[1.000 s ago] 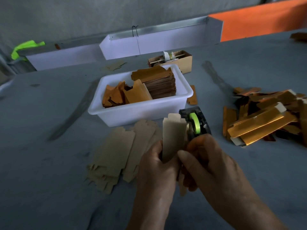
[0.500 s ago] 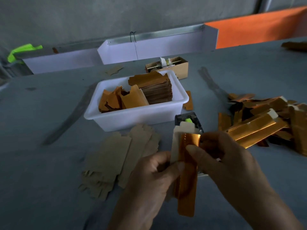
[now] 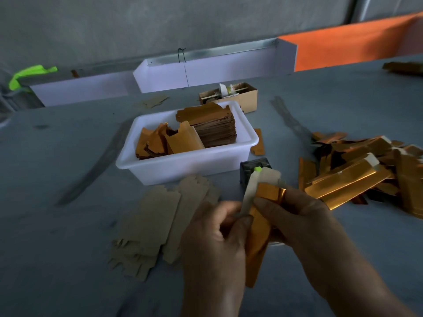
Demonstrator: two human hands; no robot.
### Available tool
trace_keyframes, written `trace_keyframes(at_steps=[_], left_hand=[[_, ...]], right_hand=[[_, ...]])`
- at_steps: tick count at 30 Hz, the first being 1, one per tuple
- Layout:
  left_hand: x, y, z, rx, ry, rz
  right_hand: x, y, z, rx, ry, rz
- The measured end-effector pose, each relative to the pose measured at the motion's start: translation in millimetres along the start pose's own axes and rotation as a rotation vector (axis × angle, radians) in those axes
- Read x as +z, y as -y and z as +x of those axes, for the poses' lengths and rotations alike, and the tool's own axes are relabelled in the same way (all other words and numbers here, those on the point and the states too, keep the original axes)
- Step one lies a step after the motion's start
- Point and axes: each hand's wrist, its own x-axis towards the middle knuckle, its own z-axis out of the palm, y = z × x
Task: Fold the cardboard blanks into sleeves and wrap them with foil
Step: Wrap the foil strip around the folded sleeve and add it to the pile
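Gripping one cardboard sleeve (image 3: 261, 179) with one foil strip (image 3: 257, 243), your left hand (image 3: 215, 239) and right hand (image 3: 304, 220) pinch both above the table (image 3: 57, 248). One white bin (image 3: 183, 167) of blanks sits behind.

Glossy orange foil (image 3: 257, 236) on matt cardboard sleeve (image 3: 265, 178); smooth white plastic tub (image 3: 183, 165).
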Motion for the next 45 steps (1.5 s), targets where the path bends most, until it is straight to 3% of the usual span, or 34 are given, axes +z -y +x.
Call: trace_keyframes(at_steps=[2, 4, 7, 11, 13, 15, 18, 20, 22, 26, 31, 36, 40, 45], left_hand=[[4.0, -0.2, -0.9, 0.252, -0.047, 0.323], [9.7, -5.7, -7.0, 0.379, -0.034, 0.583], [20.9, -10.2, -17.1, 0.363, -0.025, 0.815], [29.8, -13.0, -22.5, 0.259, 0.194, 0.923], [28.9, -17.4, -23.0, 0.245, 0.226, 0.880], [27.5, -19.9, -23.9, 0.286, 0.114, 0.835], [17.9, -13.9, -20.3, 0.219, 0.116, 0.450], [8.0, -18.6, -10.8, 0.016, 0.071, 0.137], [1.2, -16.7, -5.6, -0.209, 0.139, -0.074], [-7.2, -15.8, 1.6, -0.355, 0.264, -0.244], [-1.5, -11.7, 3.7, -0.476, 0.257, -0.388], [5.0, 1.2, 3.3, -0.564, 0.131, -0.476], [11.9, 7.8, 0.6, -0.588, 0.114, -0.464], [22.0, 10.2, -4.1, -0.598, 0.128, -0.440]], right_hand=[[0.3, -0.3, 0.6, 0.010, -0.027, 0.019], [0.6, -0.3, 0.5, 0.012, -0.056, -0.005], [-1.0, -1.4, 0.8, 0.015, -0.091, -0.047], [-1.4, 2.4, -2.2, -0.006, -0.042, -0.158], [-2.4, 3.4, -2.4, -0.019, -0.060, -0.250], [-6.0, 3.4, 0.3, -0.053, -0.107, -0.282], [-8.1, 6.8, 1.5, -0.030, -0.042, -0.113], [-7.2, 11.2, 0.7, 0.020, 0.030, 0.017], [-6.6, 13.5, -0.3, 0.049, 0.052, 0.092], [-10.9, 13.5, 1.0, 0.069, 0.053, 0.136], [-19.0, 15.7, 4.7, 0.065, 0.046, -0.013], [-50.1, 12.6, 12.3, -0.073, -0.197, -0.314], [-54.4, -6.0, 11.0, -0.021, -0.092, -0.411], [-47.2, -22.9, 10.8, -0.032, -0.085, -0.416]])
